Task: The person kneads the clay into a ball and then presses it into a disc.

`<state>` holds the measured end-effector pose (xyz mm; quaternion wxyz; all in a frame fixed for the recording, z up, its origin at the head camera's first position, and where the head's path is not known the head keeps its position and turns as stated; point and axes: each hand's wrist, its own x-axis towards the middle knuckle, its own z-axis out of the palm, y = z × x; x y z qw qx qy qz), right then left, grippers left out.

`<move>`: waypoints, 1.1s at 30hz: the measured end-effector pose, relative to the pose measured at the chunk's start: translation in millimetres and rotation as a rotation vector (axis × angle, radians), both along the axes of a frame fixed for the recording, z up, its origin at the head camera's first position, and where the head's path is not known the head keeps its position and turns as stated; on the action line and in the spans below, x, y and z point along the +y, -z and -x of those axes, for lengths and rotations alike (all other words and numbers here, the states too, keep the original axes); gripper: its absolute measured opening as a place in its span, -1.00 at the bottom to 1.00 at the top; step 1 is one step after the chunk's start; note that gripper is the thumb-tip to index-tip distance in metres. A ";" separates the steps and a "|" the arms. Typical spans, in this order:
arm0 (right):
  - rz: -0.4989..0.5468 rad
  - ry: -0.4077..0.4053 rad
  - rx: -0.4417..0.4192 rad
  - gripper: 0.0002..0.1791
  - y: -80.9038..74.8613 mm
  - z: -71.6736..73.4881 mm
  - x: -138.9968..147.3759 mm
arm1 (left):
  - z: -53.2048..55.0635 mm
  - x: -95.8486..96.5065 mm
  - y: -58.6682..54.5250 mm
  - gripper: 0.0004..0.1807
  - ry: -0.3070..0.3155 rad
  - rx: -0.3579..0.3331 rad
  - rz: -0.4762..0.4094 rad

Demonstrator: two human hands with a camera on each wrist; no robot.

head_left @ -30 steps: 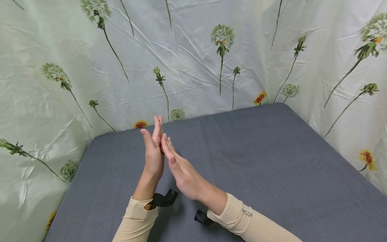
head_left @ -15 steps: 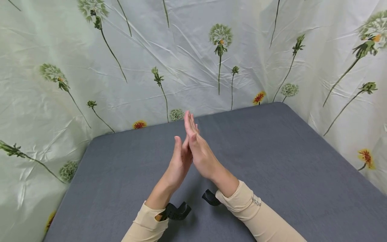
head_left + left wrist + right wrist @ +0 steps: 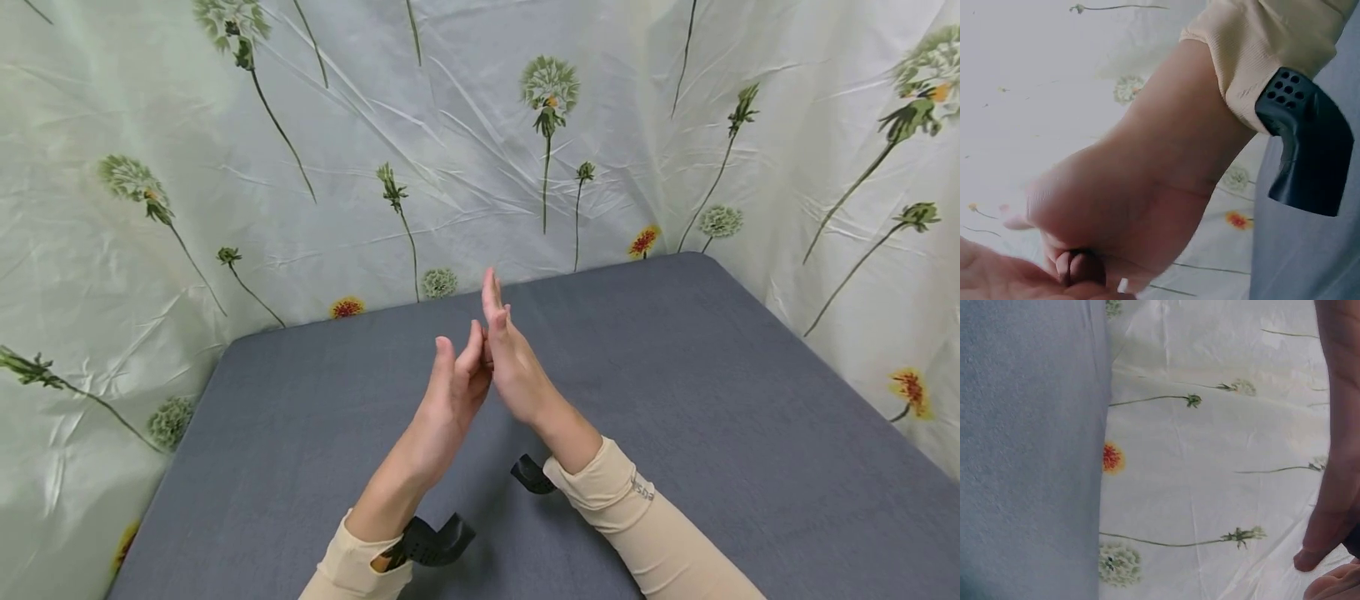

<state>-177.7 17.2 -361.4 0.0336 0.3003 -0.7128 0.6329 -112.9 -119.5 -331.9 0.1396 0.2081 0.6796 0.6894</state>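
Observation:
In the head view my left hand (image 3: 444,412) and right hand (image 3: 523,377) face each other, palms inward, touching near the left fingers. The right fingers are straight and reach higher and farther forward. Left thumb stands up; the left fingers lean against the right palm, slightly bent. In the left wrist view the right hand (image 3: 1116,206) fills the middle, and part of the left hand (image 3: 991,275) enters at lower left. Rounded brownish shapes (image 3: 1082,269) show between them; whether these are fingertips or a small thing, I cannot tell.
A grey-covered table (image 3: 660,400) lies beneath, bordered by a pale curtain (image 3: 480,150) printed with dandelions and flowers. Black camera mounts sit at the left wrist (image 3: 438,542) and right wrist (image 3: 531,475). In the right wrist view a hand (image 3: 1341,450) runs along the right edge.
Both hands have moved right and stayed palm to palm. The right hand has slid forward along the left, its fingertips now beyond the left ones; earlier the left reached farther.

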 end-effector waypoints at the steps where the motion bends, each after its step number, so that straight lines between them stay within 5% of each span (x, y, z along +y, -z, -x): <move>1: 0.004 -0.008 -0.024 0.15 1.0 -0.8 -1.8 | -0.8 -0.7 -0.6 0.01 -0.025 0.011 -0.007; 9: -0.014 -0.121 -0.091 0.15 6.7 -13.3 -21.2 | 2.7 -11.0 -3.6 -0.02 -0.254 0.152 -0.032; 21: -0.200 -0.289 -0.100 -0.07 2.0 -38.2 -33.0 | 27.0 -42.2 6.7 -0.07 -0.479 0.303 0.041; 28: -0.243 -0.324 -0.089 -0.14 1.4 -50.1 -40.3 | 38.2 -59.5 14.9 -0.07 -0.524 0.271 -0.004; 33: -0.201 -0.267 0.015 -0.07 0.2 -51.0 -39.6 | 40.8 -54.7 18.6 -0.05 -0.477 0.184 -0.060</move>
